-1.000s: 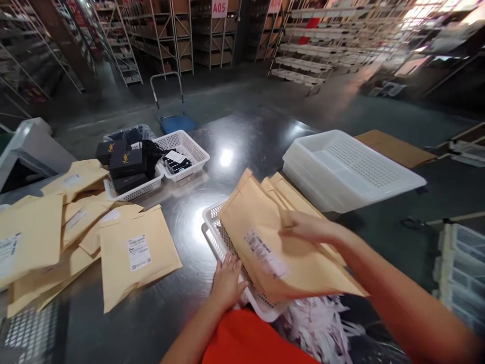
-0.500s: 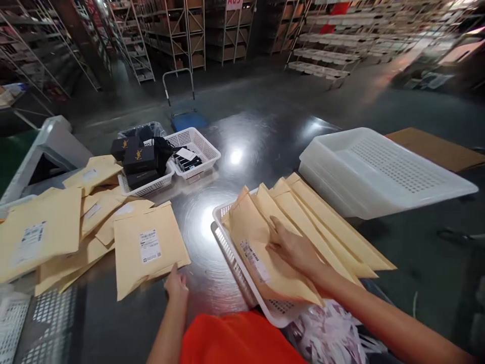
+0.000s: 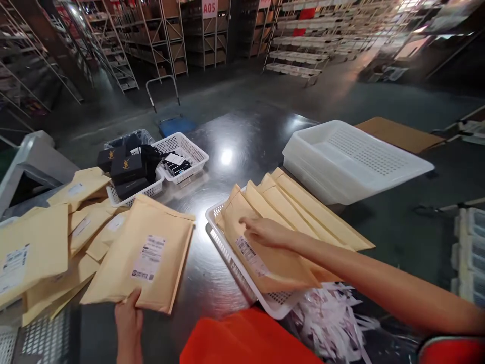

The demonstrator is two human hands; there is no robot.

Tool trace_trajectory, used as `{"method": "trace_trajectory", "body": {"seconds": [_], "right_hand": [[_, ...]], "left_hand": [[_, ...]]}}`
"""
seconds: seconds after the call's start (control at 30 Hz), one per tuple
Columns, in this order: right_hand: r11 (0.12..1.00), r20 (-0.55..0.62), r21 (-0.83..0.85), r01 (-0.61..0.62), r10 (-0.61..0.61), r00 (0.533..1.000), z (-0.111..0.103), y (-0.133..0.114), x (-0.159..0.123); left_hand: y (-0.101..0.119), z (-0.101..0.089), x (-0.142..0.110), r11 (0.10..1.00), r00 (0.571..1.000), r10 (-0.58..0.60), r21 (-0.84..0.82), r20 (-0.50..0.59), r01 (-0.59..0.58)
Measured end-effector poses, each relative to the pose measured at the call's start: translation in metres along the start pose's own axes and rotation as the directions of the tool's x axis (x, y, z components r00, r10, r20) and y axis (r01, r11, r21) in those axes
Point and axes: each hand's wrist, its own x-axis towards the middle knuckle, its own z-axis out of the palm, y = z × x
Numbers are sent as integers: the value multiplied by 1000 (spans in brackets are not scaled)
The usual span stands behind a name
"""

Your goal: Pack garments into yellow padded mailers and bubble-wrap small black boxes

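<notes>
My left hand [image 3: 129, 308] pinches the bottom edge of a padded envelope [image 3: 144, 253], thumb on its front. The envelope is tilted up, its white printed label facing me. My right hand [image 3: 263, 231] is over the front padded envelope [image 3: 242, 220] of a leaning row, near its label, fingers reaching forward and slightly bent without gripping it. Whether the fingertips touch the paper is hard to see. Several more padded envelopes [image 3: 303, 207] lean behind that one in a white perforated basket [image 3: 223, 253].
To the left lies a pile of labelled envelopes [image 3: 34, 247]. Behind it, black boxes [image 3: 128, 167] fill one white basket, and another basket [image 3: 195, 151] holds dark packages. Stacked white baskets [image 3: 333, 172] stand at right. Shredded paper [image 3: 329, 323] sits below the envelope basket.
My left hand has taken the envelope by its bottom edge and raised it off the table toward me. My right hand has shifted left across the front envelope. The view has turned slightly right.
</notes>
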Motion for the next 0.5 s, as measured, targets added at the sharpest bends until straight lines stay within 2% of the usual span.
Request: {"method": "trace_trajectory", "body": {"seconds": [0.07, 0.1, 0.17, 0.2, 0.23, 0.27, 0.33, 0.4, 0.43, 0.5], "right_hand": [[964, -44, 255, -82, 96, 994, -12, -11, 19], [920, -64, 384, -75, 107, 992, -18, -17, 27], [807, -86, 590, 6, 56, 995, -34, -30, 36], [750, -55, 660, 46, -13, 998, -42, -38, 37], [703, 21, 709, 63, -110, 994, -50, -46, 37], [669, 122, 741, 54, -214, 969, -58, -55, 35], [644, 314, 765, -16, -352, 882, -70, -74, 29], [686, 450, 720, -107, -343, 825, -75, -92, 23], [730, 486, 669, -139, -288, 825, -76, -100, 21], [824, 470, 545, -158, -144, 871, -76, -111, 13]], "left_hand": [[17, -17, -5, 1000, 993, 5, 29, 120, -8], [25, -21, -8, 1000, 987, -7, 26, 160, 3], [41, -20, -13, 999, 965, -22, 45, 260, 11], [48, -15, -16, 998, 947, -25, 66, 319, 4], [55, -7, -19, 996, 925, -23, 93, 379, -14], [61, 3, -22, 992, 901, -14, 117, 433, -41], [72, 29, -25, 983, 858, 33, 138, 512, -120], [83, 58, -27, 964, 818, 112, 138, 564, -227], [87, 73, -27, 949, 791, 156, 133, 592, -286], [91, 101, -29, 906, 749, 275, 99, 603, -412]]}}
